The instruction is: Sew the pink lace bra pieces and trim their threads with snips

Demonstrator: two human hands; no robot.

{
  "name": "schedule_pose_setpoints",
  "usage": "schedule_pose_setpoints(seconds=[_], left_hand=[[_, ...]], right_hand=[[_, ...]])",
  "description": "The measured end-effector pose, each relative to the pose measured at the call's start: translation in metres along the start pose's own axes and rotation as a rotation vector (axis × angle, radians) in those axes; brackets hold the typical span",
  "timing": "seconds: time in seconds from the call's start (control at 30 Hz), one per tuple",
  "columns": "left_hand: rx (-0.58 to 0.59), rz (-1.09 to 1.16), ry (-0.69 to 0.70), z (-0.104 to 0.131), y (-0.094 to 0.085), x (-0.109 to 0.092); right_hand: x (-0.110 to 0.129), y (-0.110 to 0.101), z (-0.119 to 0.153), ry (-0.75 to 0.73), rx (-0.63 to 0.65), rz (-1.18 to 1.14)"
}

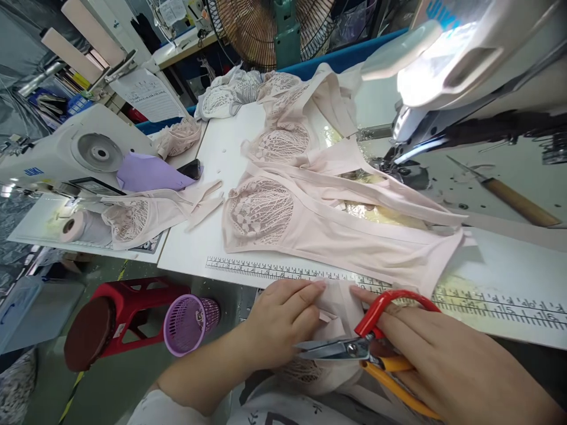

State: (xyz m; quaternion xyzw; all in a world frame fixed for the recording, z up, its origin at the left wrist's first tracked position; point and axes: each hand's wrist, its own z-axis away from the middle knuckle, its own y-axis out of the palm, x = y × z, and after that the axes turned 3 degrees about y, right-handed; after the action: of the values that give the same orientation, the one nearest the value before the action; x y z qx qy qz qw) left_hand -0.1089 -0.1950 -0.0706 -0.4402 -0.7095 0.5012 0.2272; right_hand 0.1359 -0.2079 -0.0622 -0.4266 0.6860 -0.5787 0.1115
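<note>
At the table's front edge my left hand [283, 321] is closed, pinching a pale pink bra [339, 298] between thumb and fingers. Part of that bra, with a lace cup [303, 370], hangs down toward my lap. My right hand [425, 339] carries scissors [349, 349] with one red and one orange handle loop. Their blades point left, in front of the hanging fabric, and look nearly closed. My right index finger reaches to the bra's upper edge. Another pale pink lace bra [319, 221] lies spread on the table just beyond both hands.
A ruler strip [274, 270] runs along the table edge. At right stands a sewing machine [460, 65], with a wooden-handled awl [518, 200] beside it. A second machine [84, 147] is at left. Below are a red stool [133, 307] and a purple basket [186, 324].
</note>
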Motion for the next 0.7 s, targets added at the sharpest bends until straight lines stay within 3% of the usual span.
schedule_pose_setpoints(seconds=[0.5, 0.7], left_hand=[[-0.025, 0.055, -0.011, -0.007, -0.006, 0.0], [-0.054, 0.04, -0.015, -0.006, -0.003, -0.001]], right_hand=[[0.004, -0.005, 0.003, 0.093, 0.024, -0.008], [0.002, 0.006, 0.008, 0.078, -0.024, -0.015]])
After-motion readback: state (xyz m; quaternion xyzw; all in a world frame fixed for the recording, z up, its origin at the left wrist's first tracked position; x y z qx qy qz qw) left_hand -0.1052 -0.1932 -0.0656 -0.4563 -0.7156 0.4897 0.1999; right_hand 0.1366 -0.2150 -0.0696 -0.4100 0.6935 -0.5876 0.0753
